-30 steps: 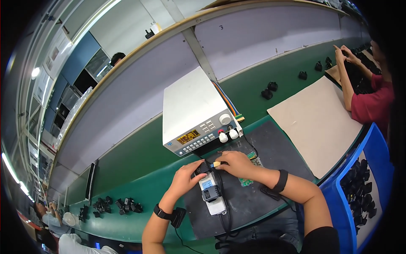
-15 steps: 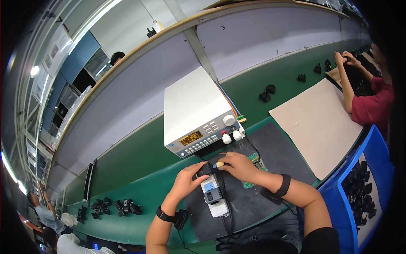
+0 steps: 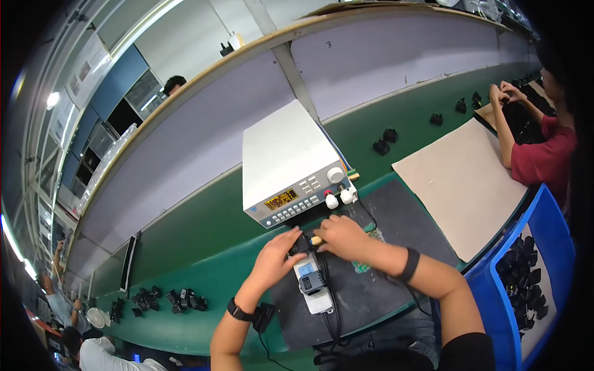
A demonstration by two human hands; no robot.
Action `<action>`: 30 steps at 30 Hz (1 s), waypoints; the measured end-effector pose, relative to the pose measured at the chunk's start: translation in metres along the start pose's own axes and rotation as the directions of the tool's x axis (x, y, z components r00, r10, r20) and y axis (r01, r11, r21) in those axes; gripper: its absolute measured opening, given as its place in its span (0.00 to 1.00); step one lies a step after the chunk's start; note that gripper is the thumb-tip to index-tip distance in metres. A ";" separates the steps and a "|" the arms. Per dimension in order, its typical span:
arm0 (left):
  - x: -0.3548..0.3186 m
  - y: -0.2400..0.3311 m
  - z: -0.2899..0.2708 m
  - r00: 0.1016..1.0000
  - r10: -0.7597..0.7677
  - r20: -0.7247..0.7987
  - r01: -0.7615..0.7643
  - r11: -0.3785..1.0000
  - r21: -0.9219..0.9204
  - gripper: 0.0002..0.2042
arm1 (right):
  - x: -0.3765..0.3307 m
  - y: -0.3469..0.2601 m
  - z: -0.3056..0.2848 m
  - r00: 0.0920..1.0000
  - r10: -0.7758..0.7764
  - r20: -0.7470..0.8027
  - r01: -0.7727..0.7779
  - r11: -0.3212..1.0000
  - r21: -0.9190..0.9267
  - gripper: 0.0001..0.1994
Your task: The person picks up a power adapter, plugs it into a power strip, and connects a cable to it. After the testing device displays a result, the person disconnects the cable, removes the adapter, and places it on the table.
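Note:
My left hand (image 3: 276, 263) rests on the far end of a white fixture (image 3: 314, 286) that lies on a dark mat (image 3: 371, 290); its fingers touch a small black part there. A black plug adapter (image 3: 309, 281) sits in the fixture's middle. My right hand (image 3: 341, 237) is closed around a thin tan-handled tool (image 3: 316, 240), whose tip points at the same black part. Both hands work just in front of a white bench power supply (image 3: 286, 167) with an orange display.
A tan cardboard sheet (image 3: 461, 179) lies to the right. A blue bin (image 3: 529, 278) with several black adapters stands at the lower right. Loose black adapters (image 3: 167, 300) sit on the green bench at left. A person in a red shirt (image 3: 544, 157) works at the far right.
Both hands have stayed at the fixture's far end, shifting only slightly. My head view has tilted a little, so the scene sits higher and closer.

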State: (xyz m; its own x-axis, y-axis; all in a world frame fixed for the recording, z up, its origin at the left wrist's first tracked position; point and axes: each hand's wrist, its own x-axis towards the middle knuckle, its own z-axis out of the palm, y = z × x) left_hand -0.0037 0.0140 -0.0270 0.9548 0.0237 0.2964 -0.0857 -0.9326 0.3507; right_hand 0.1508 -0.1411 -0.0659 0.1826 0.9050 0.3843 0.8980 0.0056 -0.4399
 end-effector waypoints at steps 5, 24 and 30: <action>-0.034 0.062 -0.008 0.995 0.064 -0.079 -0.045 0.972 0.230 0.31 | -0.061 -0.059 -0.028 0.994 0.087 -0.072 -0.107 0.927 -0.361 0.13; -0.148 -0.098 -0.060 0.714 -0.617 -0.331 0.658 0.429 0.618 0.19 | -0.010 0.110 -0.122 0.791 0.541 -0.286 -0.570 0.821 -0.023 0.25; -0.212 -0.158 -0.053 0.510 -0.755 -0.412 0.753 0.161 0.638 0.22 | 0.061 0.228 -0.084 0.673 0.715 -0.188 -0.732 0.610 -0.303 0.35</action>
State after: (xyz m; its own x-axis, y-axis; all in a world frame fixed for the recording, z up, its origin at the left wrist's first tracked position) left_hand -0.2077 0.1756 -0.0981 0.4345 0.8644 0.2530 0.8869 -0.3619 -0.2871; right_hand 0.3999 -0.1207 -0.0744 0.8404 0.5333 0.0966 0.5350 -0.7882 -0.3042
